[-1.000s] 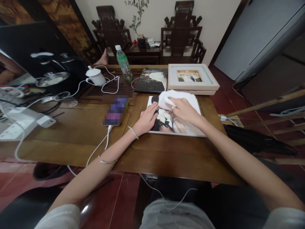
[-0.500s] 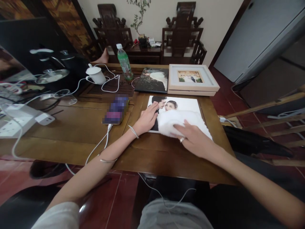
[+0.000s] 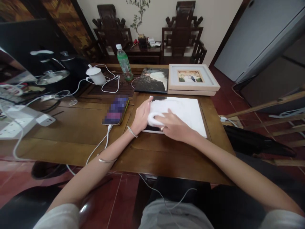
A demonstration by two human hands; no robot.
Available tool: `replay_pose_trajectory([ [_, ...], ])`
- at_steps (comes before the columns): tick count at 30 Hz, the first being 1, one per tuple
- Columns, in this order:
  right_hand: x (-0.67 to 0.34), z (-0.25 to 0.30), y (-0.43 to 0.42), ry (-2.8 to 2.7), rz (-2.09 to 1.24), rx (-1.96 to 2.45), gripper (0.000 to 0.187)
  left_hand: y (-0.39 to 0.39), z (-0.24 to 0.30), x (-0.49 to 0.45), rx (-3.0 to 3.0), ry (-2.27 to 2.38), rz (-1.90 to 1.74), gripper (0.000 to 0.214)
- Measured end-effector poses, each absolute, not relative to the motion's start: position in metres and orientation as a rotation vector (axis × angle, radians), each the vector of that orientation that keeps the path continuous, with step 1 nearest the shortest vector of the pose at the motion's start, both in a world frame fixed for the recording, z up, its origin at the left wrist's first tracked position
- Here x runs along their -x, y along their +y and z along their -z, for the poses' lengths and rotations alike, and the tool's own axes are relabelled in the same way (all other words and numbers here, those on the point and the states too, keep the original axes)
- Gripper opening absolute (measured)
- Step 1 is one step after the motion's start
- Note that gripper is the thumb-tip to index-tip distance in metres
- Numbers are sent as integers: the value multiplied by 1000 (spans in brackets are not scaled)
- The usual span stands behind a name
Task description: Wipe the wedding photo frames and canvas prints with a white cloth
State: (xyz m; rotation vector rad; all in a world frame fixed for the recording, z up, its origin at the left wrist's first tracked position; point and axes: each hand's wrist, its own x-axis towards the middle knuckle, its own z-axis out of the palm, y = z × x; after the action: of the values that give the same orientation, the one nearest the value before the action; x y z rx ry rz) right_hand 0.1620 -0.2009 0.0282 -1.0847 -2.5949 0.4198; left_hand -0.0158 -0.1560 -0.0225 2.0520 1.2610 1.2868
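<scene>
A flat photo panel (image 3: 201,125) lies on the wooden table in front of me. My right hand (image 3: 175,124) is closed on a white cloth (image 3: 153,118) and presses it on the panel's left part. The cloth covers most of the picture; some dark print shows at the upper and lower left. Where the cloth ends against the panel's white area is hard to see. Along the panel's left edge rests my left hand (image 3: 142,115), fingers stretched out and touching the edge, close beside the cloth.
Behind the panel are a dark photo panel (image 3: 151,81) and a pale framed picture (image 3: 207,78). A phone (image 3: 116,109) on a white cable lies to the left. Farther back stand a green bottle (image 3: 125,63) and a lidded white cup (image 3: 96,76). A power strip (image 3: 17,122) sits far left.
My right hand has moved left across the panel with the cloth, which is now more bunched. My left hand has slid from the panel's face to its left edge. The bare foot behind the table is gone.
</scene>
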Motion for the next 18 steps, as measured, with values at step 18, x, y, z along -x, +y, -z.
replay_pose_trajectory([
  [18,-240,-33,-174,-2367,-296,1371,20,-156,31,13,-2463,1175,-686,48],
])
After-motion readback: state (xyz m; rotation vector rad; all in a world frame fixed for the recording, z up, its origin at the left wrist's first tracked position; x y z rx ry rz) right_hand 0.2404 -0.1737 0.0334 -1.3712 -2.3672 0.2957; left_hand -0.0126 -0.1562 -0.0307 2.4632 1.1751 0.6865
